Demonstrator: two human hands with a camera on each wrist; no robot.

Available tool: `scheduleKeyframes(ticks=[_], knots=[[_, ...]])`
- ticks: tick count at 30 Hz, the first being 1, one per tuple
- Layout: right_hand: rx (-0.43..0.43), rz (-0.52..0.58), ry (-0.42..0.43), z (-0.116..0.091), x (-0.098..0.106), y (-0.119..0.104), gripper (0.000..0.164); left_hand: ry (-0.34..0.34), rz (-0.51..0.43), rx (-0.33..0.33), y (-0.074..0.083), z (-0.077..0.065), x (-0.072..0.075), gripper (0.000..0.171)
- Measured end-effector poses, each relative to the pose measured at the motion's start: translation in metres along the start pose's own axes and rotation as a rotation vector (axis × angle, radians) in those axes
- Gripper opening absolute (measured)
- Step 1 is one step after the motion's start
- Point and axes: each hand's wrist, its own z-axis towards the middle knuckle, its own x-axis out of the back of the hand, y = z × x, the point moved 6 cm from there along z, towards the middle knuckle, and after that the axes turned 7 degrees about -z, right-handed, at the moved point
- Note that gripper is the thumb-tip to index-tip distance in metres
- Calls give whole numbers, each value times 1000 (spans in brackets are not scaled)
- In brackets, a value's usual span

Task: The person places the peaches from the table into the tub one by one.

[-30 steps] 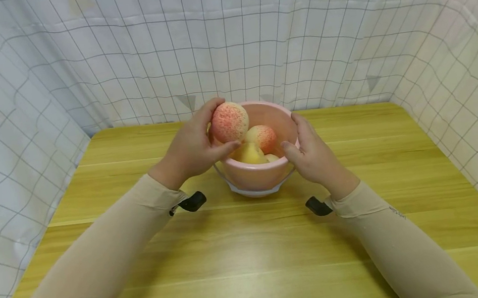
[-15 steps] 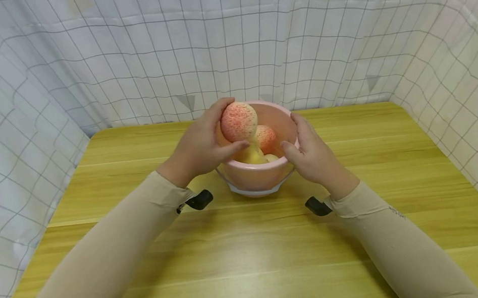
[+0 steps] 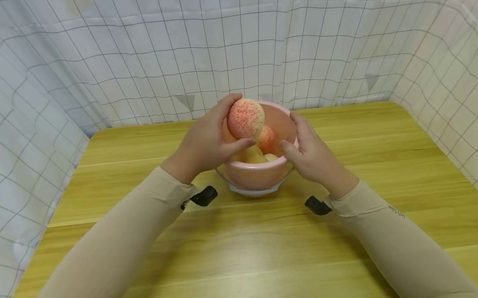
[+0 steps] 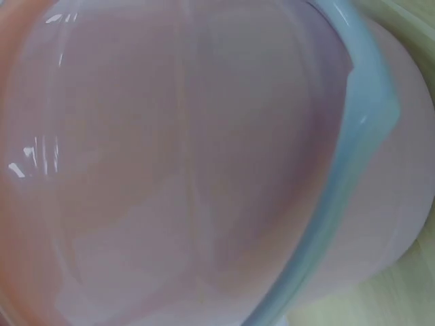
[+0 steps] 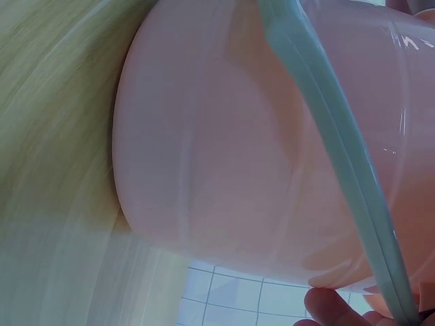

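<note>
A pink bucket (image 3: 257, 174) with a pale handle (image 5: 319, 115) stands on the wooden table (image 3: 253, 249). My left hand (image 3: 208, 140) grips a speckled pink-red peach (image 3: 245, 118) above the bucket's left rim. Inside lie another red peach (image 3: 268, 140) and yellowish fruit (image 3: 252, 155). My right hand (image 3: 308, 152) holds the bucket's right rim, thumb inside, fingers curled round the edge. The left wrist view shows only the bucket wall (image 4: 170, 170) close up; the right wrist view shows its outer wall (image 5: 224, 163) and a fingertip (image 5: 329, 309).
A white gridded cloth (image 3: 28, 87) walls the table on the left, back and right. Bare tabletop lies in front of the bucket and to both sides of it.
My left hand has carried the peach to the right, from the bucket's left rim further over its opening. The right hand and the bucket have stayed still.
</note>
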Motion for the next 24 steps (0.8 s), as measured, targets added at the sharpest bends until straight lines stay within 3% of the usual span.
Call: scheduleKeyframes(ticks=[14,24], knots=[[-6,9,-7,0,0,0,84,-23,-8,-16,5,3,-4,86],[16,21,0,0,0,0,85,25,-15,20,1,-4,6,74]])
